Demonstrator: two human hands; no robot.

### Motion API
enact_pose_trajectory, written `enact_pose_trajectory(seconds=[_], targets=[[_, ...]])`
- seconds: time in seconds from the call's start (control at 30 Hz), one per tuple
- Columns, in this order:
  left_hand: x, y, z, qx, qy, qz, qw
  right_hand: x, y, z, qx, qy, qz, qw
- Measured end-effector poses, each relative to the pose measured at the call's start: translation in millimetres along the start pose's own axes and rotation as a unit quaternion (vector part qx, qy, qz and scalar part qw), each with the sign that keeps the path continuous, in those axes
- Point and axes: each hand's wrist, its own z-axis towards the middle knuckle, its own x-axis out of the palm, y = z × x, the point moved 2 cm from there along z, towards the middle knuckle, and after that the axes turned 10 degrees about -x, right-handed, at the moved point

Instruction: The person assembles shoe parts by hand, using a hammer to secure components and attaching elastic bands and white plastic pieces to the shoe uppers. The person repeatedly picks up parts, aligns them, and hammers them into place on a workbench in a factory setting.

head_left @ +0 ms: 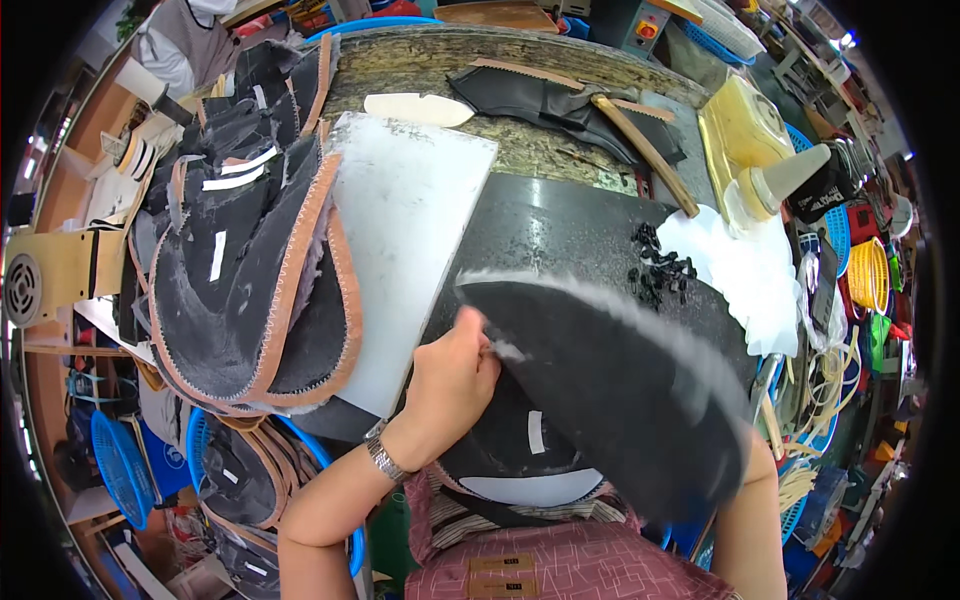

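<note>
A large black shoe-upper piece [600, 365] with a pale fuzzy edge hangs over the dark work mat, blurred by motion. My left hand [450, 365], a metal watch on its wrist, is closed on the piece's left edge, thumb up. My right hand [757, 462] is at the piece's right end; its fingers are hidden behind it. Below, nearest my body, another black upper piece [510, 435] with a white strip [536, 432] on it lies partly covered. Small black bits [660, 265] lie in a cluster on the mat beyond the held piece.
Black uppers with tan stitched edges [235, 290] are stacked at the left, beside a white board [400, 220]. Toward the back right are a wooden-handled hammer [645, 155], a yellowish container [745, 130] and a nozzle bottle [780, 185]. A blue basket [325, 455] of uppers stands lower left.
</note>
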Motion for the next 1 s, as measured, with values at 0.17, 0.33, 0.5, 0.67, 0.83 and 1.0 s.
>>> enact_pose_trajectory(seconds=[0.17,0.33,0.5,0.67,0.83,1.0], targets=[[-6,-6,3,0.156,-0.028,0.035,0.987,-16,0,10,0.026,-0.01,-0.003,1.0],[5,2,-2,0.329,-0.069,0.228,0.914,-8,2,11,-0.124,-0.044,-0.168,0.977],[10,2,-6,0.374,-0.098,0.329,0.861,1,-1,10,-0.195,-0.053,-0.218,0.955],[10,1,-3,0.405,-0.035,0.33,0.852,2,2,15,-0.186,0.016,-0.21,0.96],[1,-3,-8,0.417,0.044,0.409,0.811,-4,1,13,-0.184,0.056,-0.204,0.96],[1,-5,3,0.42,0.116,0.279,0.856,-8,-2,5,-0.188,0.042,-0.206,0.959]])
